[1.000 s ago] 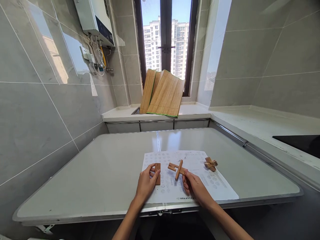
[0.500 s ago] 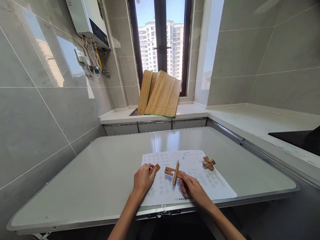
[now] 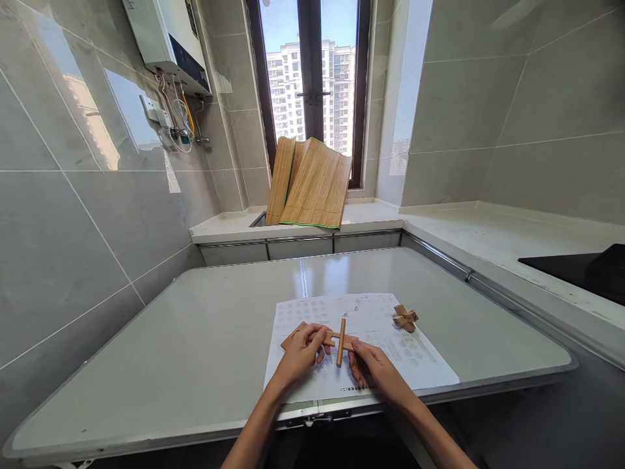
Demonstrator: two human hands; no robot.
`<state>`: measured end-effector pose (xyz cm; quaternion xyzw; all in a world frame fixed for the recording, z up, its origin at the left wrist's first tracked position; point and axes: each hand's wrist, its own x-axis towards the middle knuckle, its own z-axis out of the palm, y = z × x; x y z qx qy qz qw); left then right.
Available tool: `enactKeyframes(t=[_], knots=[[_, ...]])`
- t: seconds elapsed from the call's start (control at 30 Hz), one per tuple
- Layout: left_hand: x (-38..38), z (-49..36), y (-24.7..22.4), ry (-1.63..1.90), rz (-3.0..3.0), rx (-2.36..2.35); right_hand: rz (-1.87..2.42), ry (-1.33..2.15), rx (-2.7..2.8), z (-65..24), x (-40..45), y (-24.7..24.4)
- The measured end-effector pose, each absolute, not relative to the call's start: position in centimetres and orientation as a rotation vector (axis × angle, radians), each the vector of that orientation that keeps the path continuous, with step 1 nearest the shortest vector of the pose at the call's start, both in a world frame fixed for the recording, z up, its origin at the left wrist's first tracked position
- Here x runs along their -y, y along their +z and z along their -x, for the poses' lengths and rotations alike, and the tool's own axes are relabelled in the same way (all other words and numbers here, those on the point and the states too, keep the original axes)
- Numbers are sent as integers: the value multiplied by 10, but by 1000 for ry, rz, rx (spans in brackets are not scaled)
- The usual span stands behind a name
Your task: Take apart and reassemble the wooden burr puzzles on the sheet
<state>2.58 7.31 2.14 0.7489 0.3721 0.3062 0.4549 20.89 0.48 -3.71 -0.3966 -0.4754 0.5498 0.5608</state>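
Note:
My right hand (image 3: pixel 375 368) pinches the right end of a flat notched wooden puzzle piece (image 3: pixel 349 341) above the printed sheet (image 3: pixel 424 370). A round wooden rod (image 3: pixel 341 343) stands across this piece, through its slot. The fingers of my left hand (image 3: pixel 303 354) are closed on the piece's left end, partly covering it. Just beyond and left of that hand, another flat wooden piece (image 3: pixel 291 335) lies on the sheet, half hidden by the fingers.
An assembled wooden cross-shaped puzzle (image 3: pixel 405 318) sits at the sheet's right edge. All this is on a white folding table (image 3: pixel 205 352). Behind it, a folded bamboo mat (image 3: pixel 317 185) leans at the window on a white counter (image 3: pixel 375 212).
My left hand has left the loose flat piece, moved right and taken the left end of the notched piece. My right hand keeps its grip. The view has shifted slightly.

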Motion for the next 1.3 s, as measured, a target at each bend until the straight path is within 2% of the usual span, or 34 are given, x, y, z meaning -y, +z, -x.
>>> enactKeyframes(t=[0.17,0.33,0.67,1.03,1.3], knots=[[-64,-30,28,753,-1736,-850,815,1319,1081,-210,3,-18],[-61,-26,35,705,-1611,-762,657,1494,1069,-209,7,-3],[-57,-23,38,728,-1528,-742,652,1524,939,-207,10,3],[-58,-20,32,785,-1498,-739,692,1475,588,-199,3,-13],[-58,-11,34,795,-1489,-727,682,1524,624,-198,8,1]])
